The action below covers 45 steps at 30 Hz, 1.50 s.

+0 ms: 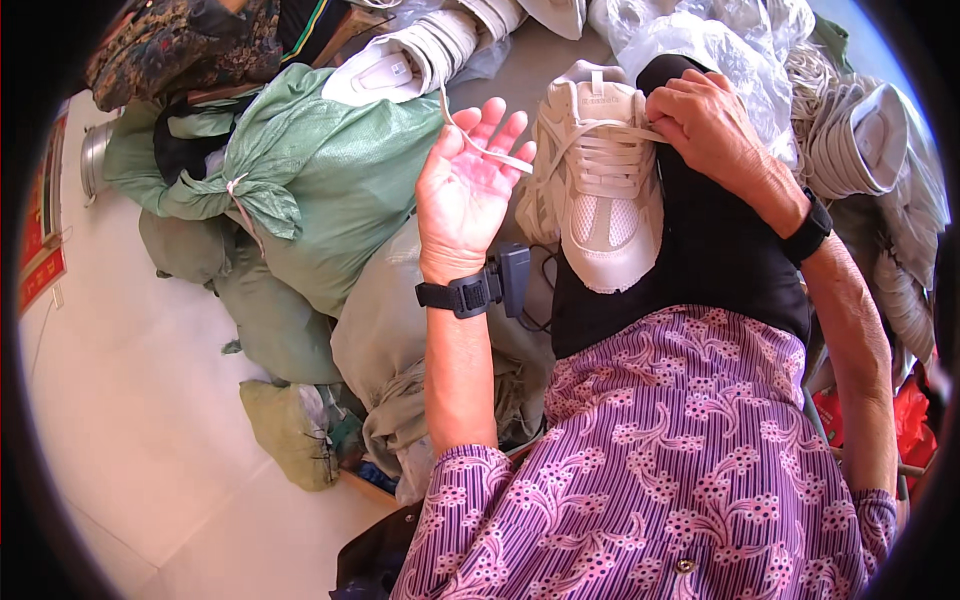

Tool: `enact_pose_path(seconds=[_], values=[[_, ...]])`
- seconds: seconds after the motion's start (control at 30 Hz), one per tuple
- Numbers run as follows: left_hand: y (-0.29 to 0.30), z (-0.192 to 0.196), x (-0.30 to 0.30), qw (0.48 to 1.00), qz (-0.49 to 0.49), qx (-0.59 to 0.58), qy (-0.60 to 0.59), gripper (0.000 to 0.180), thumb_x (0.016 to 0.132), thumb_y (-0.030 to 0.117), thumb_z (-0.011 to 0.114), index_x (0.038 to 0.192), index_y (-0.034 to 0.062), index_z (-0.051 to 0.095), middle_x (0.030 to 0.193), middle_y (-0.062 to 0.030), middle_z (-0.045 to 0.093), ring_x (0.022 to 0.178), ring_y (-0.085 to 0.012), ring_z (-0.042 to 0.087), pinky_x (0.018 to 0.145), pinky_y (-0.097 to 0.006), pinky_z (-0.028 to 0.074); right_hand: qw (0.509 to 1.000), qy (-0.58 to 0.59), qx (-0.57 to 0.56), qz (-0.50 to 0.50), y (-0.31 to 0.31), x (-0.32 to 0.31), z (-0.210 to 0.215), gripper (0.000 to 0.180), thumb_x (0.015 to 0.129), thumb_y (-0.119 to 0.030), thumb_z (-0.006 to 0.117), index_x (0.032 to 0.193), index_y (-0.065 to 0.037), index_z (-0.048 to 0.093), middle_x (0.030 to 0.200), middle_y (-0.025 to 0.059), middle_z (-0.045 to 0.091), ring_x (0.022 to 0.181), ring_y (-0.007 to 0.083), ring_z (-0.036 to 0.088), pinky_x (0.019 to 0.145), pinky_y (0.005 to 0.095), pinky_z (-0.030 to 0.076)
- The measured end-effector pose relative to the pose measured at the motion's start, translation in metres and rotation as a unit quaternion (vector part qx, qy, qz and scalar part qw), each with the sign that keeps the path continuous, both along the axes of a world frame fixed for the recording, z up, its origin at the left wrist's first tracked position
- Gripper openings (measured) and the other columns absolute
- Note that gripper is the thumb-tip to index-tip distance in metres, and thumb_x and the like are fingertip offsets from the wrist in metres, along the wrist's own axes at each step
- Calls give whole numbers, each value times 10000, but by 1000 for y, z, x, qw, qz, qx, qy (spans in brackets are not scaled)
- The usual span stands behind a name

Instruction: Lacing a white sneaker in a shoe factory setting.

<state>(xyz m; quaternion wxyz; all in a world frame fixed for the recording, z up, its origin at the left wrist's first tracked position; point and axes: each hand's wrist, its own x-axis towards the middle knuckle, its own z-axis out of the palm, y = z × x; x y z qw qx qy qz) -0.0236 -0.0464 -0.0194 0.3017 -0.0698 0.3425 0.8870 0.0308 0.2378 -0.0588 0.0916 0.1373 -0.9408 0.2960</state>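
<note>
A white lace-up sneaker (600,185) rests on my black-trousered knee (720,250), toe toward me. My left hand (468,190) is raised beside it, palm open toward me, with the end of a white shoelace (478,138) running between the fingers from the shoe's eyelets. My right hand (708,125) is closed on the shoe's collar and upper laces, steadying it. Both wrists carry black bands; the left one bears a small dark device (510,280).
Green and grey woven sacks (330,170) are piled to my left on a pale floor (130,400). More white shoes (400,60) and bundles of white laces (850,130) lie behind. Clear plastic bags (720,40) sit at the back right.
</note>
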Motion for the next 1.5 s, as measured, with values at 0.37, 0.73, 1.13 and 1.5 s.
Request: enact_pose_path(seconds=[0.37, 0.73, 1.13, 1.5], values=[[12, 9, 7, 950, -22, -304, 64, 208, 943, 214, 543, 1046, 44, 603, 865, -44, 616, 546, -87, 428, 542, -234, 373, 999, -15, -44, -20, -4, -2, 4, 154, 745, -89, 627, 893, -77, 585, 717, 34, 576, 766, 243, 575, 766, 379, 427], [40, -5, 9, 874, -47, -452, 170, 235, 934, 228, 582, 1020, 15, 631, 730, 24, 532, 557, -42, 438, 513, -178, 357, 998, -37, -54, -20, -2, 0, 8, 165, 760, -80, 609, 925, -88, 615, 776, 76, 641, 835, 273, 617, 770, 427, 447], [52, -23, 6, 827, -44, -509, 237, 213, 925, 243, 607, 987, 52, 678, 619, 110, 405, 492, 8, 304, 430, -180, 223, 997, -55, -57, -10, -14, -12, -1, 160, 746, -55, 596, 905, -65, 577, 715, 32, 578, 771, 236, 588, 791, 374, 433], [46, -14, 9, 800, -40, -543, 253, 216, 865, 187, 667, 912, -24, 680, 720, 52, 578, 659, -39, 463, 590, -214, 412, 996, -2, -86, -3, -12, -12, -2, 78, 735, -47, 565, 810, -70, 566, 695, 91, 609, 745, 298, 611, 738, 410, 445]])
